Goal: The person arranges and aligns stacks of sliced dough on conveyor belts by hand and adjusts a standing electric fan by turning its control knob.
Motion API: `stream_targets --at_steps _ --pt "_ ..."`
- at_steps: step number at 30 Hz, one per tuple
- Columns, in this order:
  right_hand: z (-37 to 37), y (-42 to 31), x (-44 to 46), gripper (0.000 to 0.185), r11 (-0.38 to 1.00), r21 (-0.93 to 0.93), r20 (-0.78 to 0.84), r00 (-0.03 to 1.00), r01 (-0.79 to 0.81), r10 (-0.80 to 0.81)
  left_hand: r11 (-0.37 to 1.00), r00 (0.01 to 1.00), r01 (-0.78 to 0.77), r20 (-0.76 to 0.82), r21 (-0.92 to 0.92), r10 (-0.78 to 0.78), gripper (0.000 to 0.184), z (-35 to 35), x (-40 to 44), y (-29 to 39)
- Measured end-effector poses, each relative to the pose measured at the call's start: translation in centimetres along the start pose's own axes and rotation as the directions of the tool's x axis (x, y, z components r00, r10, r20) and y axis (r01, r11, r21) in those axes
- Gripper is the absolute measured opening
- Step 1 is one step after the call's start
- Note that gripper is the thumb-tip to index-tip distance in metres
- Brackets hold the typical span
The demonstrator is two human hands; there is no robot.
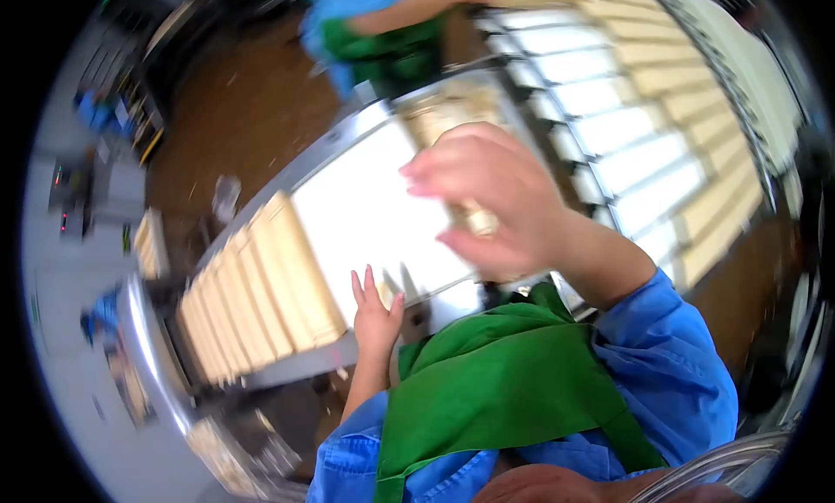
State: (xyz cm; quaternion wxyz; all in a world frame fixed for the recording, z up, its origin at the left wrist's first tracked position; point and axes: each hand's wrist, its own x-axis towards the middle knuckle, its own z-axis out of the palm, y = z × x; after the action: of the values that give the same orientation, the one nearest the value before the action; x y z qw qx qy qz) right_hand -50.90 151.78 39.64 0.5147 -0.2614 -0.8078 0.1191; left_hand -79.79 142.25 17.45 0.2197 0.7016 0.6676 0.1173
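Observation:
My left hand (pixel 377 322) is at the near edge of a white board (pixel 361 203), its fingers spread. A small pale piece (pixel 385 292) shows between its fingers and thumb; whether they touch it I cannot tell. My right hand (pixel 500 198), smeared by motion, is raised over the board's right side. Its fingers are curved, with a gap to the thumb. A cream-coloured bit (pixel 480 222) shows by the palm, and whether it is held is unclear. Left of the board stands a row of pale yellow slabs (pixel 274 277), packed side by side.
Behind my right hand is a tray (pixel 452 107) with cream-coloured scraps. Pale strips (pixel 696 94) lie across a conveyor (pixel 609 146) on the right. A co-worker in a blue shirt and green apron (pixel 383 42) reaches over its far end. A curved metal rail (pixel 156 355) stands left.

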Motion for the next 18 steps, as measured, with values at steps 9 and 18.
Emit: stream_targets --at_steps 9,18 --pt "35.1 16.0 3.8 0.070 0.943 -0.283 0.626 0.712 -0.172 0.318 0.946 0.981 0.187 0.099 -0.264 -0.166 0.086 -4.4 -6.6 -16.4" --pt "50.4 15.3 1.6 0.071 0.804 -0.470 0.371 0.744 -0.364 0.555 0.747 0.974 0.208 0.060 -0.631 -0.220 0.082 -4.1 -6.1 -18.3"
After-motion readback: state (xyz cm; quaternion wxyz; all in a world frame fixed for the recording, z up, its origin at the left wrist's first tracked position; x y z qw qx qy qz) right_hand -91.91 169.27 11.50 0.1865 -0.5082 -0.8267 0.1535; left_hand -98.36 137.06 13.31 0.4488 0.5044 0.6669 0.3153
